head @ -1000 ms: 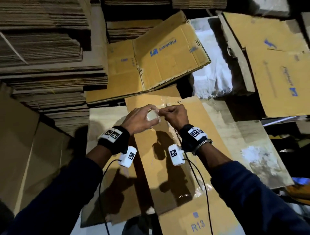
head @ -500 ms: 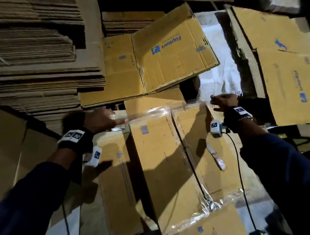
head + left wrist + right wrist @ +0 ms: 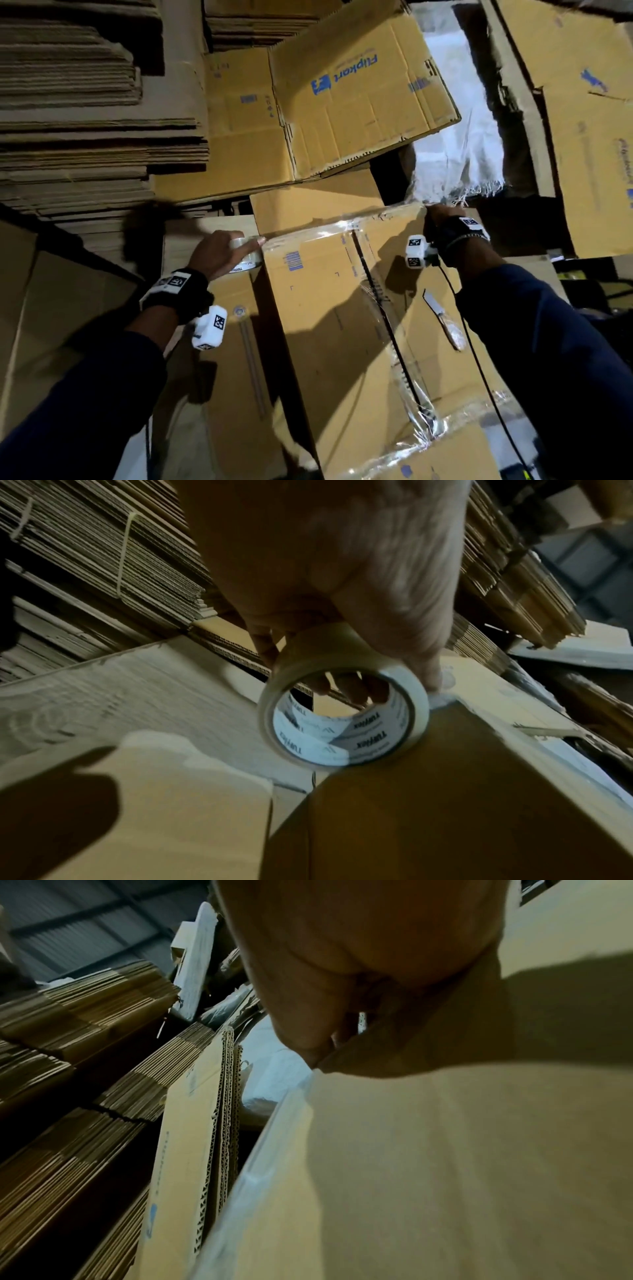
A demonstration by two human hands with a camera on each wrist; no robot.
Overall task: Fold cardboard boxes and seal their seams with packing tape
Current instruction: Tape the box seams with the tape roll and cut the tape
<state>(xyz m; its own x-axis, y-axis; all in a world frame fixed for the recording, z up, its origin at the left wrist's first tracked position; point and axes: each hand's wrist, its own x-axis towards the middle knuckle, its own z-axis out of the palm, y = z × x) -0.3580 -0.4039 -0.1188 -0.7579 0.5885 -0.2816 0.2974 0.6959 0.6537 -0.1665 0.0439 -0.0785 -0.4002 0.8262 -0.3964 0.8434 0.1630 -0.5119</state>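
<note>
**Box, far edge: tape strip being held across it**

- Box (image 3: 342, 325): brown, folded, lying among flat cardboard. A dark centre seam is running along its top, under clear tape. More clear tape is crossing its near edge.
- Tape roll (image 3: 245, 258): clear, white core with printed lettering. It is sitting at the box's far left corner, touching the box side in the left wrist view (image 3: 342, 718).
- Left hand (image 3: 219, 253): gripping the roll from above, fingers through the core, thumb on the outer wrap.
- Strip (image 3: 329, 231): glossy, running from the roll along the box's far edge to the far right corner.
- Right hand (image 3: 442, 222): curled at the far right corner, fingertips (image 3: 308, 1045) pinching there; whether they are gripping the strip end or the cardboard edge cannot be told.
- Knife (image 3: 442, 318): small, lying on the box top near the right edge, beside the right forearm.
- Flat stacks (image 3: 85, 120): bundled cardboard, standing beyond the far left.
- Printed sheet (image 3: 342, 96): opened flat, blue logo, lying beyond the far edge.
- White sack (image 3: 455, 147): frayed hem, beyond the far right corner.
</note>
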